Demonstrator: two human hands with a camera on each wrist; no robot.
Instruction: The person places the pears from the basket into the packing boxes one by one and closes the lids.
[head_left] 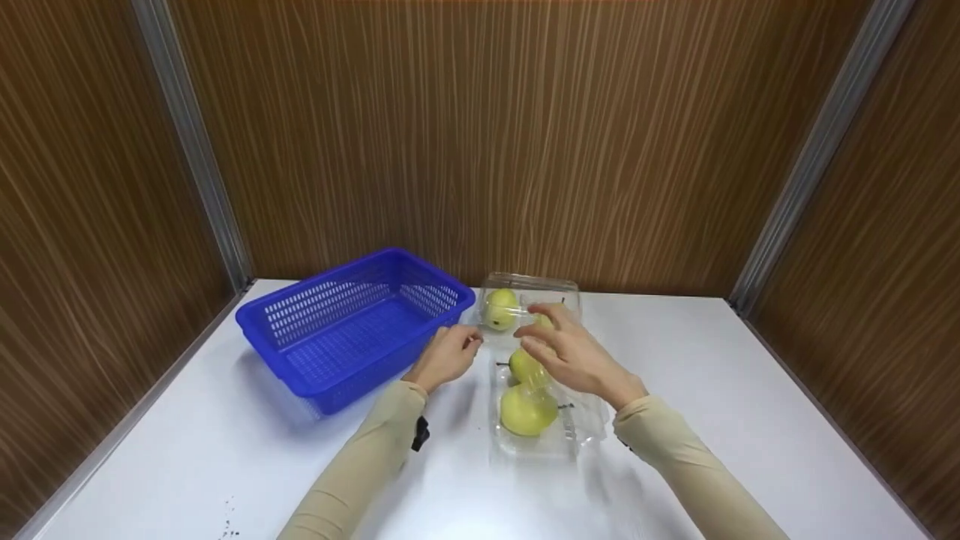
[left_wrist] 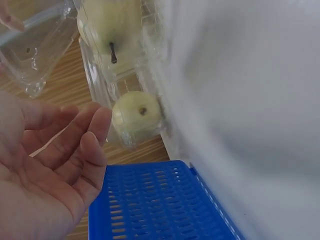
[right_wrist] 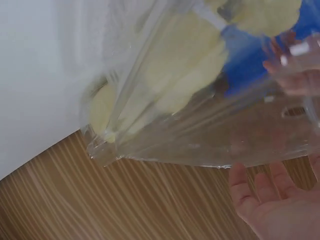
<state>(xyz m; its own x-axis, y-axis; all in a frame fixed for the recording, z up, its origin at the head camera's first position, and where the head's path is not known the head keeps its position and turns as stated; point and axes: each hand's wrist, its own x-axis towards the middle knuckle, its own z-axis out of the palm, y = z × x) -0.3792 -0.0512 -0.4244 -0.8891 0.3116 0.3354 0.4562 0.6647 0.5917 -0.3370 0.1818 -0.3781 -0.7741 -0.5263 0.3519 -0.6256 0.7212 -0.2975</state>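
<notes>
My left hand (head_left: 448, 355) is beside the right front corner of the blue basket (head_left: 300, 390), fingers loosely bent around nothing. The left wrist view also shows this hand (left_wrist: 55, 160) empty. My right hand (head_left: 577, 360) is above the near clear plastic container (head_left: 529, 450), fingers bent around its raised clear lid (right_wrist: 195, 142); exact contact is hard to see. Inside that container lie yellow-green pears, one in front (head_left: 523, 412) and another behind (head_left: 523, 365). Behind it, a second clear container (head_left: 536, 283) holds a pear (head_left: 498, 311) and another partly hidden by my right hand.
The basket has perforated sides and stands left of the containers on the white table (head_left: 720, 420). Wood-grain panels (head_left: 480, 150) enclose the back and sides. Dark specks (head_left: 229, 532) mark the table at the front left.
</notes>
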